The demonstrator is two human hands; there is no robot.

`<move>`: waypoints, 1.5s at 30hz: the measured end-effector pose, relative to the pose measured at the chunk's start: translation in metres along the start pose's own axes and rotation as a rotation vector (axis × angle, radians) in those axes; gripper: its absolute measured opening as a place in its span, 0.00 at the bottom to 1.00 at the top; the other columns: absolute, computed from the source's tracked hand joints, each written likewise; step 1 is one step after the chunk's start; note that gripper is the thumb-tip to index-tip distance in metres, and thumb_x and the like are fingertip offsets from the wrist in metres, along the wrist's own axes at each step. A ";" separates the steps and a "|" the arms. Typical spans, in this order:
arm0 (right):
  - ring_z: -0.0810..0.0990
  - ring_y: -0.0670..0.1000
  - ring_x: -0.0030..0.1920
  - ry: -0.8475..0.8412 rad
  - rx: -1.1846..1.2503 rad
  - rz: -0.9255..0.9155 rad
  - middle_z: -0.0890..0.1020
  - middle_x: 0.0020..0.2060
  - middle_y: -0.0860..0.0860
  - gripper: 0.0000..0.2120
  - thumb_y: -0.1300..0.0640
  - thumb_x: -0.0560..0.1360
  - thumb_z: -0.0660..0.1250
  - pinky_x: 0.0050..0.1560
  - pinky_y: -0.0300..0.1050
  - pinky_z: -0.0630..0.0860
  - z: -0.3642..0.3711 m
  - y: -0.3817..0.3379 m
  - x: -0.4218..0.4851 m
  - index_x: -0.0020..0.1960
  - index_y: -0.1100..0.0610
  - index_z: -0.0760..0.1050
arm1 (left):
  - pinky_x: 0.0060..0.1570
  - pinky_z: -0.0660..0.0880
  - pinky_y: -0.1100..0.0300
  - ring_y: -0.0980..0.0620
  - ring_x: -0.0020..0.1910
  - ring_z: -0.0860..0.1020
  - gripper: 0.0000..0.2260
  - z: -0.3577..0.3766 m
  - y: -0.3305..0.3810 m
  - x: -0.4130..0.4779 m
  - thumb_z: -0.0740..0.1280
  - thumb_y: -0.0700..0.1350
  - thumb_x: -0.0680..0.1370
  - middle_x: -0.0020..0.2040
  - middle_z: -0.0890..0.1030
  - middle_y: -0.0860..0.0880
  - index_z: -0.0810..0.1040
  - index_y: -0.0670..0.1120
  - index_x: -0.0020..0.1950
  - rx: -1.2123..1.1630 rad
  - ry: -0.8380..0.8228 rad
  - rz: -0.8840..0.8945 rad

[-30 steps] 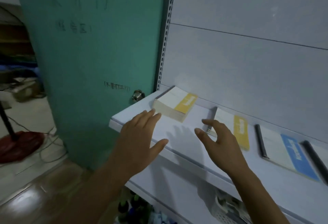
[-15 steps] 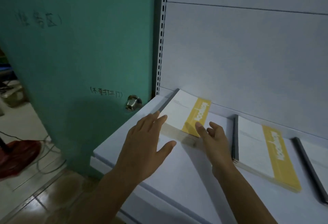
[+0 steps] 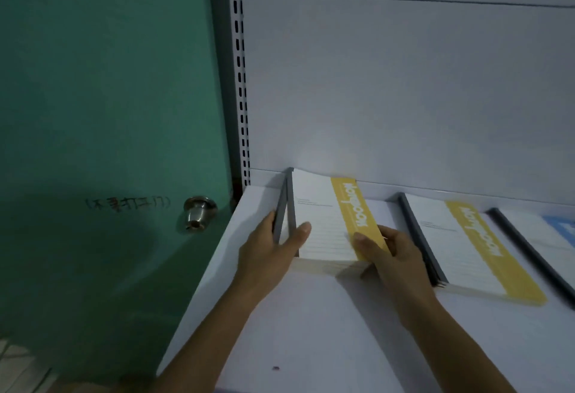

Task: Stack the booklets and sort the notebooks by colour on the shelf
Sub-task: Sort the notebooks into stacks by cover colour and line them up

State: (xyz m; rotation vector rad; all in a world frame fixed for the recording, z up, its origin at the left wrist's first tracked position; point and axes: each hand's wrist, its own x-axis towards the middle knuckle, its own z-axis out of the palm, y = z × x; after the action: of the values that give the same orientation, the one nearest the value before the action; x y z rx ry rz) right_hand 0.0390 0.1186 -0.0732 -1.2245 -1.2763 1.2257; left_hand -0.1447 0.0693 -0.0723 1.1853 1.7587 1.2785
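**Left hand** (image 3: 270, 249): the thumb (image 3: 303, 228) is laid across the top cover. The fingers (image 3: 270, 221) are wrapped against the grey spine side. The grasp is closed on the stack's left edge.

**Right hand** (image 3: 393, 252): the thumb (image 3: 361, 238) is pressed onto the yellow band. The remaining fingers are curled at the right edge. The grasp is closed on the same stack.

**Stack of yellow-banded notebooks** (image 3: 323, 221): held between both hands at the left end of the shelf, its far end close to the back panel. The covers are white and lined, with a yellow strip bearing white lettering. Two grey spine strips are seen on the left, spreading apart toward the near end.

**Second yellow-banded stack** (image 3: 463, 246): laid flat just to the right, apart from the held stack. Its dark spine is nearly touched by the right hand.

**Blue-covered notebook** (image 3: 560, 229): further right and cut by the frame edge, with a black spine.

**Shelf** (image 3: 311, 330): white and flat. A small dark speck (image 3: 275, 367) is noted near the front.

**Back panel** (image 3: 404, 81): pale grey. It is bordered on the left by a slotted upright (image 3: 239, 66).

**Green door** (image 3: 109, 81): left of the shelving, fitted with a metal doorknob (image 3: 199, 213). Dark handwriting (image 3: 127, 204) is marked beside the knob.
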 end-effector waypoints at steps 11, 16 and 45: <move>0.80 0.47 0.45 0.439 -0.131 -0.066 0.79 0.50 0.47 0.14 0.59 0.75 0.68 0.32 0.40 0.75 0.010 -0.001 -0.060 0.58 0.48 0.72 | 0.64 0.69 0.45 0.49 0.64 0.73 0.27 -0.003 -0.014 0.006 0.61 0.57 0.78 0.68 0.73 0.51 0.61 0.50 0.74 0.137 0.049 0.174; 0.80 0.47 0.45 0.529 -0.102 -0.021 0.80 0.49 0.43 0.15 0.57 0.76 0.68 0.32 0.40 0.75 0.016 0.001 -0.095 0.59 0.45 0.70 | 0.65 0.68 0.46 0.48 0.65 0.72 0.22 -0.004 -0.013 0.006 0.59 0.52 0.79 0.68 0.73 0.50 0.63 0.48 0.73 0.149 0.053 0.166; 0.78 0.49 0.45 0.584 -0.047 -0.083 0.76 0.49 0.48 0.13 0.58 0.77 0.66 0.37 0.41 0.73 -0.166 -0.024 -0.053 0.60 0.50 0.68 | 0.23 0.73 0.67 0.52 0.24 0.76 0.06 0.068 0.044 -0.057 0.59 0.46 0.81 0.47 0.83 0.55 0.73 0.48 0.56 -0.499 0.295 0.237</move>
State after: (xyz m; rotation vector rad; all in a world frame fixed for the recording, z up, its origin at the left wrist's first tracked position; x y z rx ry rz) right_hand 0.2062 0.0734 -0.0415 -1.4132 -0.9103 0.7001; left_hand -0.0508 0.0464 -0.0523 0.9654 1.3858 1.9775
